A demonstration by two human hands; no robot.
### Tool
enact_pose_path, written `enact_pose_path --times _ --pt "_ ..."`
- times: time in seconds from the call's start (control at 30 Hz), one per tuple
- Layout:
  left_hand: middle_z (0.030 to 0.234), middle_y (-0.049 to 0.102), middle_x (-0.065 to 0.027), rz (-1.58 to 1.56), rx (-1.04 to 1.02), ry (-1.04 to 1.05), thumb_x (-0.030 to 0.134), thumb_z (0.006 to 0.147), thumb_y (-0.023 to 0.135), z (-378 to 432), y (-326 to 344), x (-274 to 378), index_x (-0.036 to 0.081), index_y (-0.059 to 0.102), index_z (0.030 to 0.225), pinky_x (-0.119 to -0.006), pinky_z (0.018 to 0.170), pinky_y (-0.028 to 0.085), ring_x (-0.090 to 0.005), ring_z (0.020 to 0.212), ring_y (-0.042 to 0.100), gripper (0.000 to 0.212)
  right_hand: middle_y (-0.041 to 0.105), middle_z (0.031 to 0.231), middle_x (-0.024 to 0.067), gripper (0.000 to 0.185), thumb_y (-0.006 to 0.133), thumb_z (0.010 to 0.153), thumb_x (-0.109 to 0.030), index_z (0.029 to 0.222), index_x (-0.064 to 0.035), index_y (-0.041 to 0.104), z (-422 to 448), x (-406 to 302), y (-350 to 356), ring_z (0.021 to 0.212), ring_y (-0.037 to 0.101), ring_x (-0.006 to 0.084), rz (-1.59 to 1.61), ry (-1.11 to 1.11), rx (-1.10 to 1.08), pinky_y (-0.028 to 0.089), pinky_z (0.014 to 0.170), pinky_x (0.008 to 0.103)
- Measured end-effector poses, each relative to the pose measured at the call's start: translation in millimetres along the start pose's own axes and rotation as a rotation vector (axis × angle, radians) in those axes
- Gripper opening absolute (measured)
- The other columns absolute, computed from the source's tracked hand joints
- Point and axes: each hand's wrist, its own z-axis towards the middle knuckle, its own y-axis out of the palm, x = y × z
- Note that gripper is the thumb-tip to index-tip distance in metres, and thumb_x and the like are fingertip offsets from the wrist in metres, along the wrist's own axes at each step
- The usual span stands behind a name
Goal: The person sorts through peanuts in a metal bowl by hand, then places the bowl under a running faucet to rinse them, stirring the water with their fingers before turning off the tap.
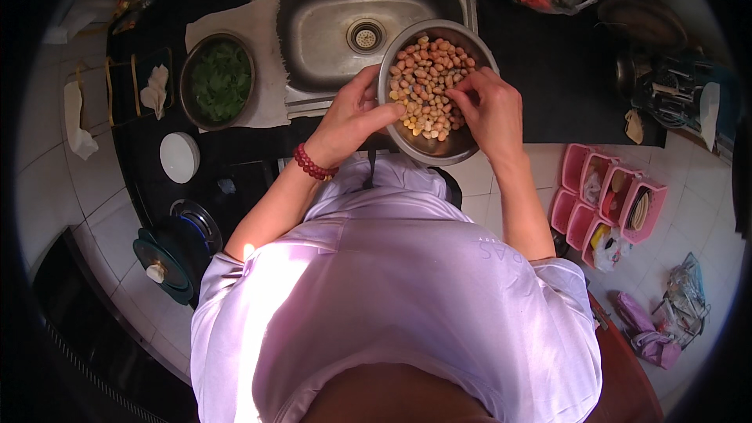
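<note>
A round stainless steel bowl (437,151) is held over the sink's near right corner, tilted toward me. Peanuts in reddish skins, with some paler and yellowish kernels among them, form a heap (427,79) inside it. My left hand (352,114) grips the bowl's left side, thumb over the rim and fingers around the outside. My right hand (492,107) reaches over the right rim, thumb and forefinger drawn together at the peanuts. Whether a kernel is between those fingertips is too small to tell.
Behind the bowl lies a steel sink (317,29) with a drain. A bowl of green leaves (220,82) sits on a cloth (267,64) at left, near a white bowl (180,157) and a lidded dark green pot (170,264). Pink baskets (608,200) stand on the right.
</note>
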Motion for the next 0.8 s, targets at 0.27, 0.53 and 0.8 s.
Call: enact_pose_path --times 0.27,0.53,0.8 --pt "0.129 0.058 -0.0110 0.010 0.006 0.007 0.019 0.085 0.070 1.8 2.0 1.2 -0.001 0.042 0.143 -0.031 0.101 0.043 -0.0173 0.118 0.054 0.068 0.060 0.078 0.0128 0.012 0.071 0.080 -0.003 0.081 -0.0009 0.059 1.7 7.1 -4.1 0.064 0.061 0.0271 0.252 0.007 0.119 0.048 0.059 0.0366" --pt "0.129 0.058 -0.0112 0.007 0.008 -0.005 0.018 0.084 0.070 2.8 0.3 -2.1 -0.001 0.043 0.142 -0.031 0.103 0.042 -0.0175 0.119 0.054 0.067 0.061 0.071 0.0145 0.014 0.070 0.080 -0.001 0.082 0.0006 0.057 2.5 15.7 1.5 0.058 0.059 0.0252 0.300 0.085 0.068 0.046 0.055 0.0347" --pt "0.130 0.057 -0.0115 0.000 0.003 0.003 0.018 0.085 0.070 1.4 -1.0 -2.0 -0.002 0.043 0.142 -0.031 0.103 0.042 -0.0174 0.119 0.054 0.067 0.062 0.072 0.0126 0.015 0.072 0.078 0.001 0.083 0.0006 0.058 6.5 8.1 -4.4 0.060 0.062 0.0240 0.216 0.042 0.063 0.048 0.057 0.0343"
